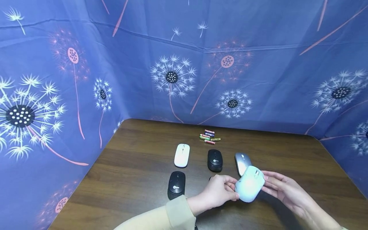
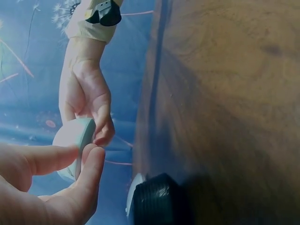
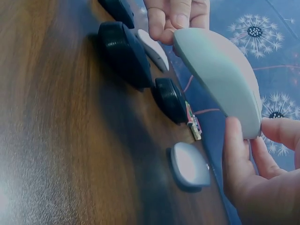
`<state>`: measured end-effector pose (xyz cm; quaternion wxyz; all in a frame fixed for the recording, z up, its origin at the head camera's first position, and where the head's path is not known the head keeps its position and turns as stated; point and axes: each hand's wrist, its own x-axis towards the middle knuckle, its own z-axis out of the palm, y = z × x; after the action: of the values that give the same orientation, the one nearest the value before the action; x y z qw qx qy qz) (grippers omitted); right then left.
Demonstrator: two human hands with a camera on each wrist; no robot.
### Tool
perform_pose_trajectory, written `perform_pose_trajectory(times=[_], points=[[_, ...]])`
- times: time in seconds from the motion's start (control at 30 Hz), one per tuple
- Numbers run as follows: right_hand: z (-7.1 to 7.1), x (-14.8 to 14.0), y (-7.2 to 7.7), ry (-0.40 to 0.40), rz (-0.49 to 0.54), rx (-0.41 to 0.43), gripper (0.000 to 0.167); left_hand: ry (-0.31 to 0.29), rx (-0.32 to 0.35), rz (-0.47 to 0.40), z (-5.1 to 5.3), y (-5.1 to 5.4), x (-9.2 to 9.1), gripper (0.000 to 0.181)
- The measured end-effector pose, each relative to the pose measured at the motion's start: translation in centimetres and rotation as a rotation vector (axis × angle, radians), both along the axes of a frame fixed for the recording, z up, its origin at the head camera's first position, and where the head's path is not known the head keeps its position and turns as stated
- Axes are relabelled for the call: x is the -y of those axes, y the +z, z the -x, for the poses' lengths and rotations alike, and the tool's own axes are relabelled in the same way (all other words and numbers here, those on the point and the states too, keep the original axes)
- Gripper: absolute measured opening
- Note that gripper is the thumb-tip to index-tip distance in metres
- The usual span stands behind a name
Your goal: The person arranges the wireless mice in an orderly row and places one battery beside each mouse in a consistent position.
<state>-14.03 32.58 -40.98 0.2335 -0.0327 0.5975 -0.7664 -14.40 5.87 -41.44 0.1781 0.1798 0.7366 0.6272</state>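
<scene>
A pale mint-white computer mouse [image 1: 249,184] is held up above the table between both hands, its scroll wheel facing up and away. My left hand [image 1: 217,192] pinches one end of it between thumb and fingers. At the opposite side, my right hand [image 1: 286,191] grips the mouse's edge with thumb and fingertips. Seen from the right wrist, the mouse [image 3: 218,77] shows its smooth curved side, with the left fingertips at its top end. Just behind it, a grey mouse [image 1: 242,161] lies on the table, partly covered by the held one.
A white mouse [image 1: 182,155] and a black mouse [image 1: 215,159] lie on the wooden table [image 1: 129,166]. Another black mouse [image 1: 176,184] is beside my left sleeve. Several small batteries [image 1: 209,136] are grouped at the back. A blue patterned cloth [image 1: 138,64] hangs behind the table.
</scene>
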Motion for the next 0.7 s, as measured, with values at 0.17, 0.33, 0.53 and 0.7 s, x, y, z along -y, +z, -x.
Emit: perform_pose_trajectory(times=[0.17, 0.33, 0.53, 0.7], points=[[0.1, -0.3, -0.6, 0.008, 0.0, 0.021, 0.032, -0.019, 0.065, -0.078, -0.4, -0.5, -0.6, 0.027], [0.2, -0.8, -1.1, 0.024, -0.035, 0.026, 0.029, -0.029, 0.11, -0.079, -0.9, -0.9, -1.1, 0.028], [0.5, -1.3, -1.8, 0.015, -0.146, 0.047, 0.023, -0.071, 0.167, -0.039, -1.3, -1.4, -1.6, 0.032], [0.9, -1.5, -2.4, 0.033, -0.184, 0.051, 0.022, -0.077, 0.135, 0.039, -1.3, -1.8, -1.8, 0.031]])
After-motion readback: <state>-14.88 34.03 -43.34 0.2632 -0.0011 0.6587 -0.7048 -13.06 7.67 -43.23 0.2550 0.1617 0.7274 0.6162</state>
